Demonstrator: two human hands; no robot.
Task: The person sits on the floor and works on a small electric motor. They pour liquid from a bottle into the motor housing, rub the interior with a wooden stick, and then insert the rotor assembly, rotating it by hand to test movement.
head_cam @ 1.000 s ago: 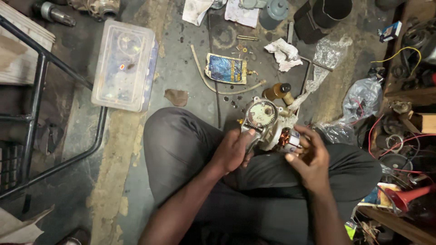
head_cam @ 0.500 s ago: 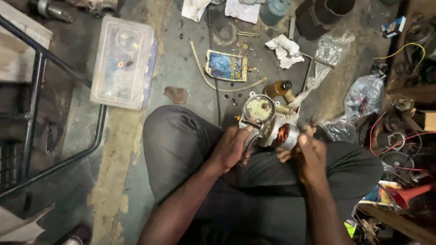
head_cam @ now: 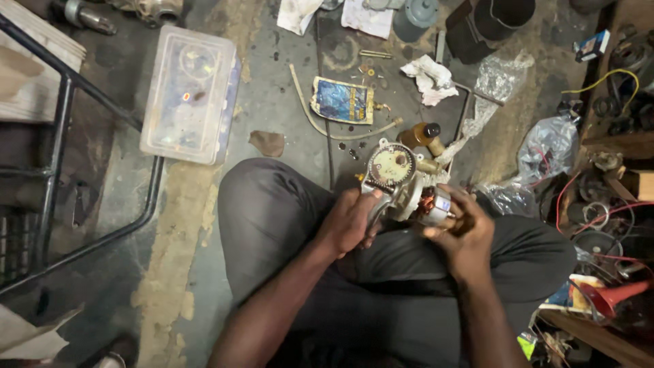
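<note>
Grey concrete floor (head_cam: 272, 109), stained and dusty, fills the frame: clear plastic box (head_cam: 191, 92) upper left beside a black metal frame (head_cam: 61, 129), blue packet (head_cam: 343, 101), white rag (head_cam: 429, 75) and brown bottle (head_cam: 421, 134) top centre, wires and junk piled along the right edge. Centre frame, over the lap, left hand (head_cam: 351, 221) is curled closed around the small motor assembly (head_cam: 398, 180). Right hand (head_cam: 463, 232) is closed on its copper-wound end.

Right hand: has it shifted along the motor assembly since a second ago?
Yes. The right hand has slid slightly closer to the round gear housing, still gripping the copper-wound end.
</note>
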